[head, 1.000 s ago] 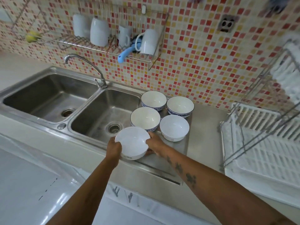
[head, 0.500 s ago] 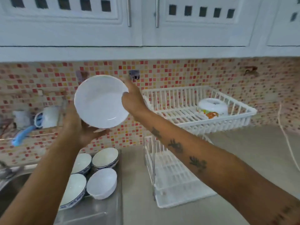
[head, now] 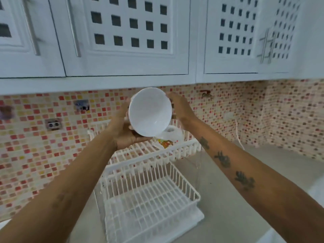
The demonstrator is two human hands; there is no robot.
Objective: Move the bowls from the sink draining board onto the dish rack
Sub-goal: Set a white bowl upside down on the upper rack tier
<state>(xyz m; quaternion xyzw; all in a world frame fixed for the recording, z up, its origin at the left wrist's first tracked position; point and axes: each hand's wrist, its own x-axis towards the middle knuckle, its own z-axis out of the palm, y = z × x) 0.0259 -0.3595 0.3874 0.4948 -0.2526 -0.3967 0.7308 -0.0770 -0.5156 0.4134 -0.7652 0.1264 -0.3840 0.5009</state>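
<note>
I hold a plain white bowl [head: 150, 111] in the air with both hands, tilted so its inside faces me. My left hand [head: 124, 133] cups it from below and the left side. My right hand [head: 181, 109] touches its right rim. The bowl hovers above the upper tier of a white two-tier dish rack [head: 149, 174]. On that upper tier, partly hidden behind the held bowl, an upturned white bowl with a coloured pattern [head: 169, 136] rests. The sink and the other bowls are out of view.
White wall cupboards [head: 126, 37] hang close above the bowl. The mosaic tile wall [head: 35, 137] runs behind the rack, with a socket [head: 53, 124] on it. Grey countertop [head: 245, 199] lies to the right of the rack, and a white cable [head: 239, 135] hangs near the corner.
The bowl and both hands moved right, over the rack's upper tier. The view swung up and right, so the sink and remaining bowls dropped out of sight.
</note>
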